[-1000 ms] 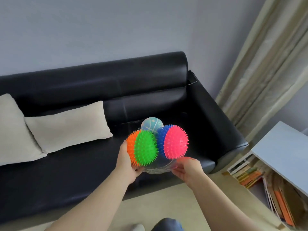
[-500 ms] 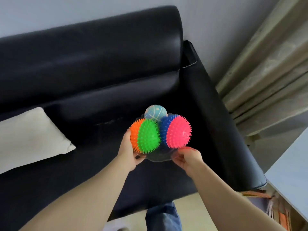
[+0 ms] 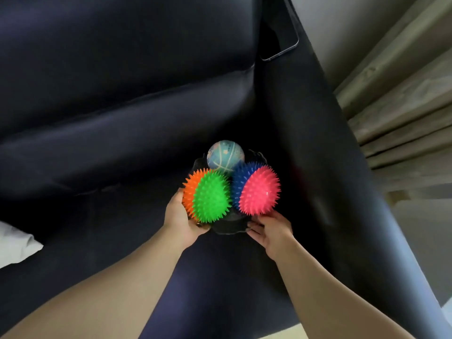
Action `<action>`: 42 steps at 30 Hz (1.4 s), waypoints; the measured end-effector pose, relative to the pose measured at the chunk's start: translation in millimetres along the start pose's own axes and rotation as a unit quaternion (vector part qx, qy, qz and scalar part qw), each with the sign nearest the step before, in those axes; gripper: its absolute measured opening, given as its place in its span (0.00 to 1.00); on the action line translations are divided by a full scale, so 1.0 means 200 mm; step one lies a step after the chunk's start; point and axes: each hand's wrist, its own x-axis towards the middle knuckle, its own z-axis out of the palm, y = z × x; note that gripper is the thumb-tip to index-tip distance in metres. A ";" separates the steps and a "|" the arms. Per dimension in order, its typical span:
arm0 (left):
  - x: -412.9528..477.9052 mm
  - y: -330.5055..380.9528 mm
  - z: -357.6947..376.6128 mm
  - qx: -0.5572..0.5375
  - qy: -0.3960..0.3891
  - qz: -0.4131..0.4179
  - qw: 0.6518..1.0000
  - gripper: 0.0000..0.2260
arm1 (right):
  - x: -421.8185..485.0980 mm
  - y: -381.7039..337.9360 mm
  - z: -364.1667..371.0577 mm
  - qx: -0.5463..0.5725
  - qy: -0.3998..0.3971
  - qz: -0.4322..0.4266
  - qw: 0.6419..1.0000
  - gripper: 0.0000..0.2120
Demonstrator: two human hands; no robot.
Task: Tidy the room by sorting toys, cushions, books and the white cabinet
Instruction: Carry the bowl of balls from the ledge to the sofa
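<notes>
A clear glass bowl (image 3: 230,225) holds several toy balls: an orange spiky ball (image 3: 189,192), a green spiky ball (image 3: 211,196), a blue spiky ball (image 3: 242,179), a pink spiky ball (image 3: 259,190) and a pale patterned smooth ball (image 3: 225,155) at the back. My left hand (image 3: 181,218) grips the bowl's left side under the orange ball. My right hand (image 3: 271,231) holds its right side below the pink ball. The bowl is low over the black sofa seat (image 3: 122,241), near the right armrest; whether it touches the seat is unclear.
The black sofa backrest (image 3: 122,81) fills the top. Its right armrest (image 3: 318,167) runs down the right. A dark phone (image 3: 281,37) lies on the armrest near the wall. A corner of a beige cushion (image 3: 14,245) shows at left. Curtains (image 3: 403,106) hang at right.
I have moved closer to the sofa and lowered the bowl of balls toward the seat corner. The cushions and the white cabinet have slid out of view. Both hands keep their hold.
</notes>
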 end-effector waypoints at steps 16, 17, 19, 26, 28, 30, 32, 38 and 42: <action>0.06 0.01 0.00 0.015 0.024 -0.033 0.999 0.27 | 0.11 0.09 0.02 0.061 0.011 0.065 0.996 0.16; 0.05 0.01 -0.01 0.016 0.020 -0.029 0.999 0.26 | 0.09 0.09 0.02 0.085 0.011 0.058 0.995 0.18; -0.01 0.01 -0.03 0.021 0.013 -0.023 0.999 0.25 | 0.04 0.07 0.00 0.129 0.022 0.033 0.991 0.21; -0.39 0.05 -0.14 0.035 -0.010 0.046 0.998 0.21 | -0.35 0.12 0.01 0.096 0.048 -0.003 0.994 0.15; -0.49 0.06 -0.19 0.067 -0.049 0.059 0.995 0.17 | -0.48 0.17 0.03 0.105 0.027 -0.013 0.994 0.14; -0.65 0.07 -0.25 0.096 -0.091 0.080 0.988 0.11 | -0.65 0.22 0.05 0.123 0.005 -0.049 0.991 0.14; -0.81 0.06 -0.32 0.119 -0.130 0.104 0.979 0.10 | -0.85 0.29 0.07 0.138 -0.011 -0.089 0.986 0.14; -1.33 -0.08 -0.68 0.192 -0.231 0.153 0.941 0.08 | -1.49 0.66 0.00 0.208 -0.021 -0.174 0.962 0.11; -1.67 -0.23 -0.85 0.221 -0.258 0.157 0.927 0.05 | -1.88 0.91 -0.17 0.284 -0.028 -0.206 0.936 0.12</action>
